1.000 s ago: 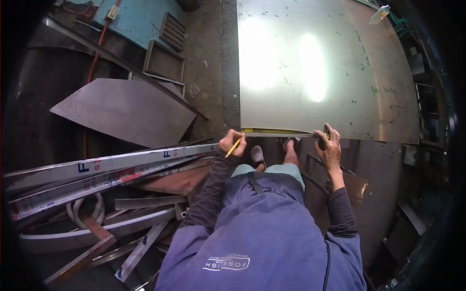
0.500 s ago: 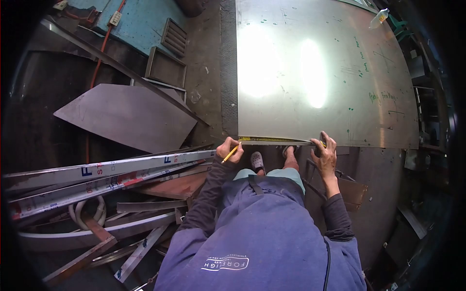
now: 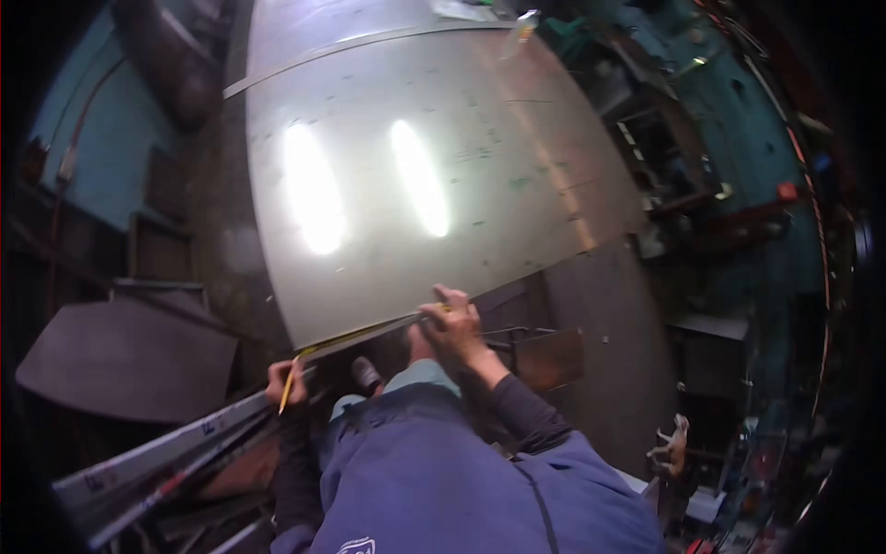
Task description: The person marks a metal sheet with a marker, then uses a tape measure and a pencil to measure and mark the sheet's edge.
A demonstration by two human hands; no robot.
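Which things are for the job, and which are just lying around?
Probably for the job:
yellow tape measure, in the right hand
pencil, in the left hand
big metal sheet

Seemingly just lying about:
grey panel
printed bars

Left hand [image 3: 284,381] is curled in a grip. Right hand [image 3: 452,325] is placed farther forward, half curled; right forearm [image 3: 528,411] is angled inward.
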